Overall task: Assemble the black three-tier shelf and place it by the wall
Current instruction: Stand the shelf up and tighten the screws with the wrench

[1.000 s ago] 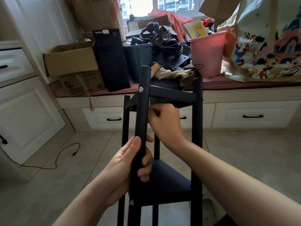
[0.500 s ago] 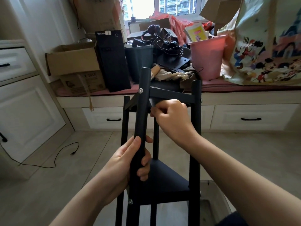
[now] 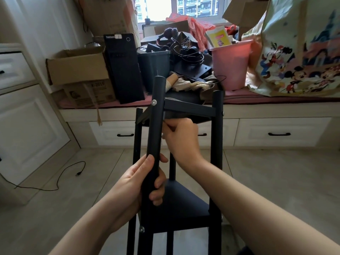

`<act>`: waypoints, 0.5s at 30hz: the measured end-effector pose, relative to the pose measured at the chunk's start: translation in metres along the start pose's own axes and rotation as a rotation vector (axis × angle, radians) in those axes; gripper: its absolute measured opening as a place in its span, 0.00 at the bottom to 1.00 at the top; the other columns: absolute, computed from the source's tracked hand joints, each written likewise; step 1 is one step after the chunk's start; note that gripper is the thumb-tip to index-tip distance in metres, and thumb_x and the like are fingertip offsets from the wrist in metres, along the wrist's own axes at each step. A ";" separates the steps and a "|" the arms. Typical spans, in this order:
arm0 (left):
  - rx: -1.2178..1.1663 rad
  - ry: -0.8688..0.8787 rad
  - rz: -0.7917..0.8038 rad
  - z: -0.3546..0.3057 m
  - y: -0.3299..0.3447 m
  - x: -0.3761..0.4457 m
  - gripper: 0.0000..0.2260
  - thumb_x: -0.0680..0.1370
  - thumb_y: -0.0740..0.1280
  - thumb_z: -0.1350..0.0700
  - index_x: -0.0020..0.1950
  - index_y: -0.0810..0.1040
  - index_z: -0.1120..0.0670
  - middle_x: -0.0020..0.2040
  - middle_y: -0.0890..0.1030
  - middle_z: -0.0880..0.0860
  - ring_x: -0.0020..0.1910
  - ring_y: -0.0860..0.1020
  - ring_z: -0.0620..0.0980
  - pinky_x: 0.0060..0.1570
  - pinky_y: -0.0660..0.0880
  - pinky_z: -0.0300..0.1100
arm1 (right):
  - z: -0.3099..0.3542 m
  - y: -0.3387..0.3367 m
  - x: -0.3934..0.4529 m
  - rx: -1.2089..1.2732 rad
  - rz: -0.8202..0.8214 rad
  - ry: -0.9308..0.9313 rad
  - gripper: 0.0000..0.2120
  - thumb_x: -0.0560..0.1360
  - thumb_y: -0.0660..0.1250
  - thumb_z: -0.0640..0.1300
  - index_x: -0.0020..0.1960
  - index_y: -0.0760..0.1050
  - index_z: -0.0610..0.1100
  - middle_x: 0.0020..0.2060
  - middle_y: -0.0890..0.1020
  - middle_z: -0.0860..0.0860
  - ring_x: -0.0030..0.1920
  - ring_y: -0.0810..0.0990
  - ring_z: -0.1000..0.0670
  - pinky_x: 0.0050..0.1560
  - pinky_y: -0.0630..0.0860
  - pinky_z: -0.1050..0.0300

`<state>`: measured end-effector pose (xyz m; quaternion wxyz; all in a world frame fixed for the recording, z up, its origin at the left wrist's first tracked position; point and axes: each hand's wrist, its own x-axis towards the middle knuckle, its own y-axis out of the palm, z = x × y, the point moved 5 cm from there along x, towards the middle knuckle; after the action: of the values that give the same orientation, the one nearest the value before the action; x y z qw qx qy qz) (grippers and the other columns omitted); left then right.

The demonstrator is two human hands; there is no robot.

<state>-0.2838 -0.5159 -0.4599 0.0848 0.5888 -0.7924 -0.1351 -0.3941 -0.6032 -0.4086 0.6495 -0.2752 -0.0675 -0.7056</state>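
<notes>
My left hand (image 3: pixel 139 183) wraps around the nearest upright post (image 3: pixel 154 137) of the black shelf (image 3: pixel 184 205), fingers curled across its front, thumb along its left side. The shelf stands on the tiled floor (image 3: pixel 266 172) right in front of me, its lower triangular tier (image 3: pixel 182 203) just beyond that hand. Higher up, my right hand (image 3: pixel 181 138) is curled closed just beneath the upper tier (image 3: pixel 189 106), beside the same post; I cannot tell what its fingers pinch. A silver screw head (image 3: pixel 154 102) shows on the post. Behind, a window bench (image 3: pixel 276 100) carries a cardboard box (image 3: pixel 77 65), a black computer tower (image 3: pixel 124 69) and a pink bucket (image 3: pixel 230 64).
</notes>
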 end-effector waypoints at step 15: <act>-0.015 -0.019 0.045 0.001 0.000 -0.003 0.15 0.73 0.67 0.41 0.51 0.81 0.50 0.33 0.70 0.54 0.26 0.67 0.48 0.28 0.70 0.42 | -0.003 0.012 0.000 -0.031 -0.008 -0.083 0.11 0.79 0.66 0.41 0.40 0.81 0.39 0.32 0.82 0.47 0.34 0.81 0.48 0.40 0.76 0.65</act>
<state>-0.2831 -0.5134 -0.4605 0.0847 0.5689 -0.8052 -0.1446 -0.3837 -0.6063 -0.4145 0.6392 -0.3137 -0.0845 -0.6970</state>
